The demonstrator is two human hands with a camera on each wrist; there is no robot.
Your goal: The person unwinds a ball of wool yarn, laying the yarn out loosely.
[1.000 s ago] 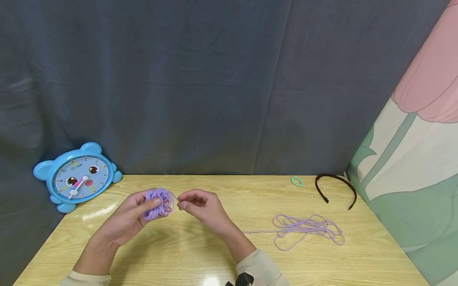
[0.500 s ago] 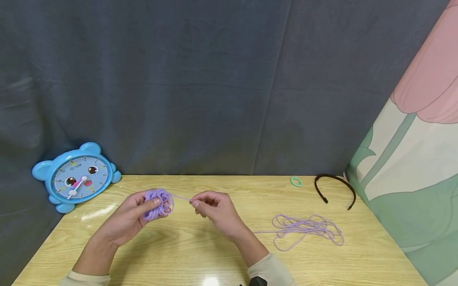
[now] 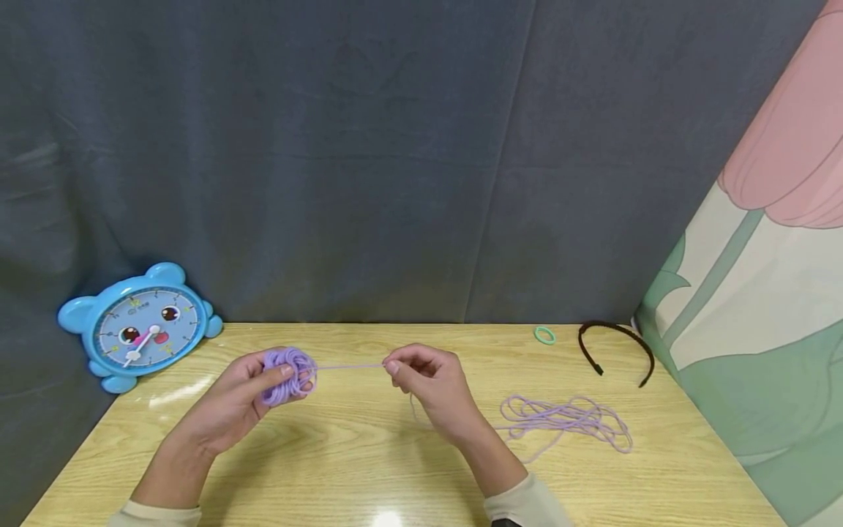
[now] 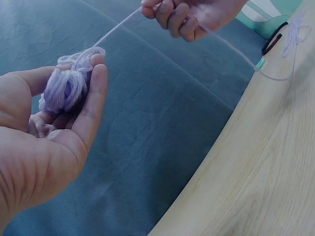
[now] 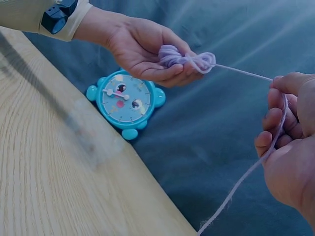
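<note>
A bundle of lilac yarn (image 3: 285, 380) sits in my left hand (image 3: 240, 395), gripped between thumb and fingers above the table. From it a single strand (image 3: 349, 366) runs taut to my right hand (image 3: 431, 388), which pinches it between thumb and forefinger. In the right wrist view the strand (image 5: 241, 184) crosses the right palm and hangs down beyond it. A loose heap of the same yarn (image 3: 566, 417) lies on the table to the right, joined by a trailing length partly hidden behind the right wrist.
A blue cartoon clock (image 3: 148, 329) leans at the table's left back corner. At the back right lie a small green ring (image 3: 544, 335) and a black headband (image 3: 626, 329). A dark curtain (image 3: 395, 161) hangs behind the wooden table (image 3: 342, 468).
My right hand has moved right, away from the left, drawing the strand between them longer and straighter. The left hand has stayed nearly still with the bundle.
</note>
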